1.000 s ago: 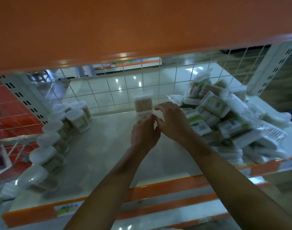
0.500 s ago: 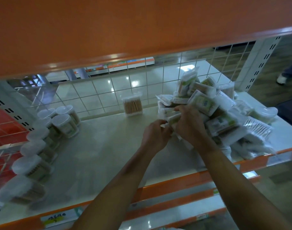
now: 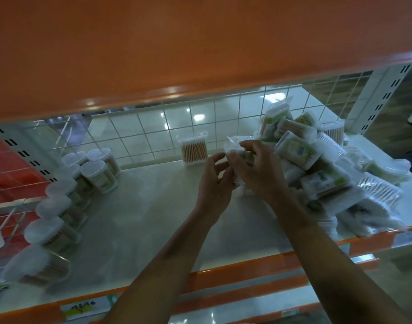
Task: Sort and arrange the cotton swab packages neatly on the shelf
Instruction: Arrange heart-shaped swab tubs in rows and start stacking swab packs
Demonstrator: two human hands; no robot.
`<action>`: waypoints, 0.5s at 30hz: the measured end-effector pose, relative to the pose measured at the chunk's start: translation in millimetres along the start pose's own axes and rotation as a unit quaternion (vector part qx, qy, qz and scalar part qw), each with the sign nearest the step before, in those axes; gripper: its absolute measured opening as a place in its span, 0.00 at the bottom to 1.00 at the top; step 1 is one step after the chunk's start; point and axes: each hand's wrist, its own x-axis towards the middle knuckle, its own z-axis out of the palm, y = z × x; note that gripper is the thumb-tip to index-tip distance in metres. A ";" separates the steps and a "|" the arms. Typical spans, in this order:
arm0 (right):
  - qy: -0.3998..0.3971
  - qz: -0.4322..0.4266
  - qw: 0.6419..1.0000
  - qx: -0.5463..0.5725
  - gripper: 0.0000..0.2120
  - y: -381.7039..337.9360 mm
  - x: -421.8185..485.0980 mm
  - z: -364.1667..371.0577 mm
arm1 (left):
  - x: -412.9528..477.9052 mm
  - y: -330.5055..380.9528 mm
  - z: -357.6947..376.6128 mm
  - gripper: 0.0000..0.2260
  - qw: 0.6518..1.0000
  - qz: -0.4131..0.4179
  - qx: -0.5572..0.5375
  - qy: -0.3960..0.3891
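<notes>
Right hand (image 3: 258, 170): was curled over a clear bagged package (image 3: 235, 148), with the fingers wrapped round its top and right side
Left hand (image 3: 213, 183): was held just beside the right hand, its fingers loosely curled against the bag's left side; whether the bag was gripped by it could not be told
Clear bagged package: was held up off the shelf (image 3: 142, 218), between the two hands, at the left edge of the heap; its contents were blurred
Heap of packages (image 3: 322, 181): was piled untidily on the right part of the shelf, with bagged and boxed swab packs lying tilted across one another
Rectangular swab box (image 3: 193, 149): was stood upright on its own at the back of the shelf, against the wire grid back (image 3: 139, 134), just left of the hands
Round canisters (image 3: 53, 206): were lined up along the left side of the shelf, from front to back, with a few more clustered at the rear end of the row
Upper shelf (image 3: 177, 54): was seen as an orange board filling the top of the view
Price label (image 3: 83, 309): was fixed on the shelf's orange front edge, at the lower left
</notes>
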 end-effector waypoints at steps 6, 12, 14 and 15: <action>-0.063 -0.008 0.991 0.119 0.23 -18.4 3.9 10.5 | 2.6 6.2 -9.9 0.14 0.996 0.073 0.035 0.038; -0.108 0.027 0.970 0.217 0.12 -22.4 14.2 25.2 | 11.2 4.1 -26.6 0.19 0.991 0.083 0.067 0.078; -0.111 0.010 0.976 0.185 0.13 -20.5 20.2 28.0 | 16.4 -1.3 -36.7 0.22 0.985 0.106 0.081 0.109; -0.109 -0.004 0.982 0.157 0.13 -19.3 23.4 29.3 | 20.6 -5.8 -43.2 0.23 0.978 0.110 0.111 0.140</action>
